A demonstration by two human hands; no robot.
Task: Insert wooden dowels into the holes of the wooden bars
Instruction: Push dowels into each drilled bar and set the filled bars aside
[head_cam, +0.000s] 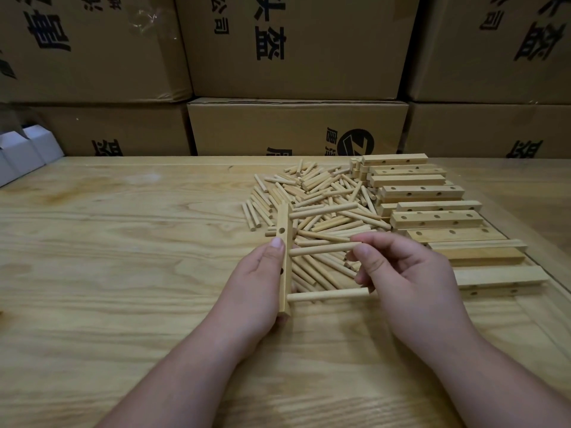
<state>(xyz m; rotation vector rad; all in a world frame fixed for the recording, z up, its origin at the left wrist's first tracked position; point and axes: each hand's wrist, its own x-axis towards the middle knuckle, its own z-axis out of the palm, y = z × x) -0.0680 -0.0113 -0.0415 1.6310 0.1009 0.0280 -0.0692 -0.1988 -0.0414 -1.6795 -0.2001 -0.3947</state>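
— Two hands, is that right? What do they hold?

— Yes. The left hand (256, 282) grips a wooden bar (285, 257), fingers curled round it, thumb pressed on its face. The bar stands on edge over the table (123, 242), running away from the viewer.

— And the dowels?

— Three stick out of the bar toward the right, side by side like ladder rungs: a far dowel (323, 210), a middle dowel (324, 249) and a near dowel (329, 295). One open hole (281, 230) shows between the far and middle ones.

— What does the right hand do?

— The right hand (401, 273) pinches the free end of the middle dowel between thumb and forefinger. Its other fingers curl down near the end of the near dowel; I cannot tell whether they touch it.

— What else lies on the table?

— Just behind the hands lies a loose heap of dowels (318, 193). Touching the heap's right side is a stack of bars (432, 211), many showing drilled holes. Cardboard boxes (296, 50) with printed characters form a wall behind the table, and small white boxes (24, 149) sit at the far left.
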